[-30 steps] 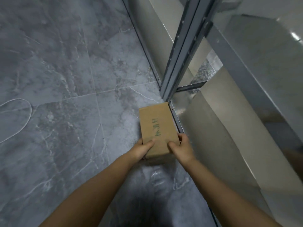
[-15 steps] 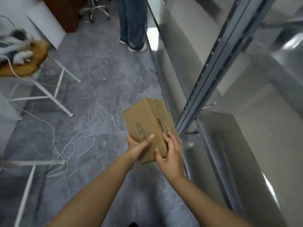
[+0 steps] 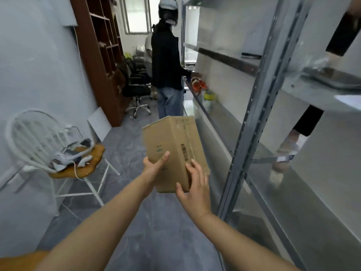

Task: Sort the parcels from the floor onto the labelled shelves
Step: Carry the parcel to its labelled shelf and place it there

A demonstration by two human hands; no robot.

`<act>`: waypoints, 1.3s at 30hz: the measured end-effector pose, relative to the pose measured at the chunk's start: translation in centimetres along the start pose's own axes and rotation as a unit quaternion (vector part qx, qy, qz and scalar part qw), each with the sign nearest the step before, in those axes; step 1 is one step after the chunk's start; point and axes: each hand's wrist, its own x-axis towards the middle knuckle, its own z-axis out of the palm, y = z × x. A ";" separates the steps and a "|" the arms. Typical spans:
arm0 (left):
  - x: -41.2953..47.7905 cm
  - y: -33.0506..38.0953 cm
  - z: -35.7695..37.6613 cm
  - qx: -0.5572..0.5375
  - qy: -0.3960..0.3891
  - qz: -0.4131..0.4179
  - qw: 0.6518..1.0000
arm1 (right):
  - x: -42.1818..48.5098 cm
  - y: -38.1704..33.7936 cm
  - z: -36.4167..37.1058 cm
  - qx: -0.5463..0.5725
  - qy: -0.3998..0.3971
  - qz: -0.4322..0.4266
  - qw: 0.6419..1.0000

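A brown cardboard parcel (image 3: 172, 149) with green handwriting and a barcode strip is held up in mid-air, tilted, in front of me. My left hand (image 3: 155, 166) grips its left face with the thumb on top. My right hand (image 3: 195, 186) clasps its near right corner from below. The metal shelving unit (image 3: 252, 122) stands directly to the right, its upright post close to the parcel. The shelves' labels cannot be read.
A person in a dark top (image 3: 166, 61) stands ahead in the narrow aisle beside the shelves. A white chair (image 3: 58, 153) with a wooden seat, clothes and a cable is on the left. Office chairs (image 3: 136, 89) and a brown bookcase (image 3: 97, 55) stand further back.
The parcel has been lifted off the floor by both hands and raised to about chest height. My view has swung up from the floor to the aisle.
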 end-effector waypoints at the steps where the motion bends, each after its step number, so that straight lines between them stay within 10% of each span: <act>1: -0.7 1.8 0.3 -0.004 -0.005 0.019 1.000 | 0.7 -1.3 -0.6 -0.010 0.026 -0.024 0.999; 10: -4.2 9.6 0.2 -0.039 -0.019 0.172 0.984 | 5.2 -9.1 -4.6 0.064 0.071 -0.110 0.989; 17: -4.5 11.6 0.3 0.075 -0.027 0.163 0.983 | 6.2 -10.2 -6.9 0.031 0.026 -0.138 0.990; 25: -5.6 12.1 0.1 -0.048 -0.039 0.145 0.988 | 7.5 -11.4 -9.6 0.033 -0.029 -0.189 0.981; 29: -6.6 14.2 -0.9 -0.075 -0.072 0.124 0.987 | 9.3 -11.5 -11.9 0.217 0.020 0.041 0.975; 32: -7.4 15.1 -1.1 -0.108 -0.116 0.108 0.981 | 10.3 -10.3 -12.4 0.401 -0.097 0.262 0.872; 39: -7.2 15.3 -0.4 -0.174 -0.157 0.082 0.969 | 10.4 -9.4 -11.8 0.521 -0.174 0.269 0.791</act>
